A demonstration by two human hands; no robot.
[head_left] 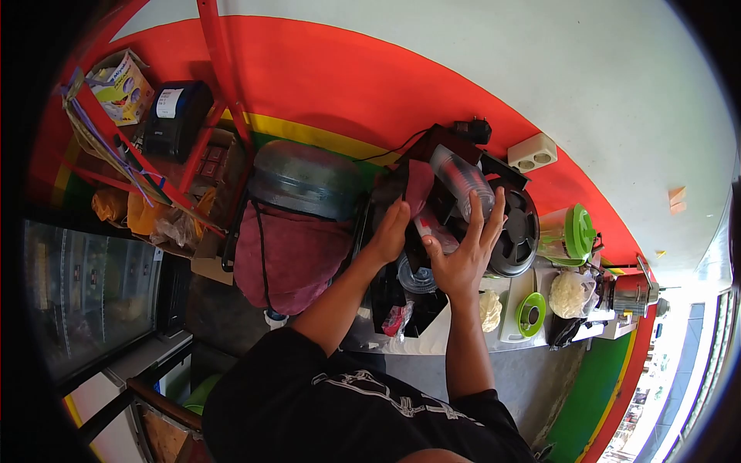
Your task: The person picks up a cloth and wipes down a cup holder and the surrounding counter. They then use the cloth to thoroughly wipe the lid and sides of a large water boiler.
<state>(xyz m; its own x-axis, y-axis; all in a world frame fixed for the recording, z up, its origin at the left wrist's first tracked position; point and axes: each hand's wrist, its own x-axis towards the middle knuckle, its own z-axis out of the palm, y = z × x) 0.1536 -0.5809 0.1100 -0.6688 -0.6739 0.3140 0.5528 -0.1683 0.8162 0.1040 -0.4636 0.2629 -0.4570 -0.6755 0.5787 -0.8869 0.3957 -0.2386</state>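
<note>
My left hand is over the left part of a black container, its fingers pointing up beside a dark red cloth. What it holds, if anything, cannot be made out. My right hand has its fingers spread, near a stack of clear plastic cups that lies tilted behind its fingertips. Under and between the hands are clear round lids and a pink-and-white packet. A small pink packet lies at the container's front.
Right of my hands are a round black lid, a green-lidded jug, a green scale and a bag of pale food. A water bottle and maroon cloth stand left. A socket is on the wall.
</note>
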